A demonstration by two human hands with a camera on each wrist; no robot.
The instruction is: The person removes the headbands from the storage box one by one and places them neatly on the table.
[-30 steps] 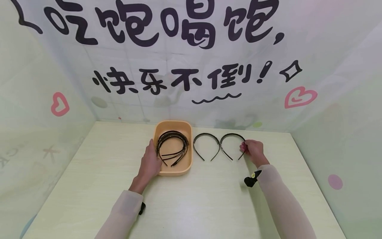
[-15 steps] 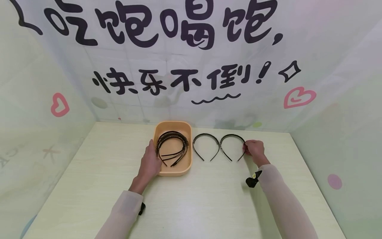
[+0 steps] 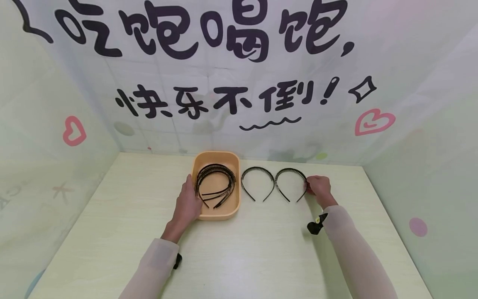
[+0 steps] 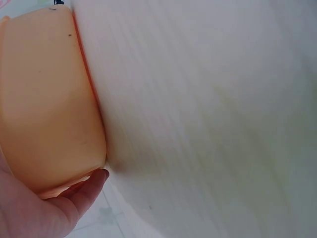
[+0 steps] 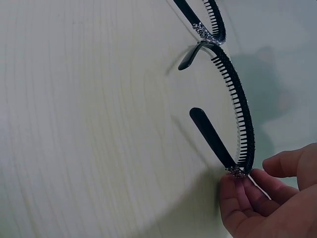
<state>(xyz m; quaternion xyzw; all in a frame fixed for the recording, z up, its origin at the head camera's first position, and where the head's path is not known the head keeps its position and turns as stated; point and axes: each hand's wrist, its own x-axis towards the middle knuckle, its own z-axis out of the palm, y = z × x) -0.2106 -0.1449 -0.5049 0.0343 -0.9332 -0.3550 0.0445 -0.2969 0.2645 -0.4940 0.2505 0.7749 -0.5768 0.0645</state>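
My left hand (image 3: 188, 202) grips the left side of a peach-orange plastic box (image 3: 229, 211), thumb along its rim; in the left wrist view its fingers (image 4: 88, 194) lie against the box's end wall. Inside the box, several black toothed headbands (image 3: 216, 167) overlap in a pile. Two more headbands lie side by side on the table to the box's right: a nearer one (image 3: 258, 168) and a farther one (image 3: 291, 169). My right hand (image 3: 318, 189) touches the farther headband's right side with its fingertips at a sparkly trim (image 5: 237, 172). Its thumb stands slightly apart from the band.
The pale wood-grain table (image 3: 239, 253) meets a printed cloth backdrop (image 3: 209, 137) with black lettering behind the box and headbands. Similar cloth walls rise at the left and right sides.
The farther headband has shifted very slightly toward the near side and left, with my right hand staying at its side. My left hand and the box have kept their place.
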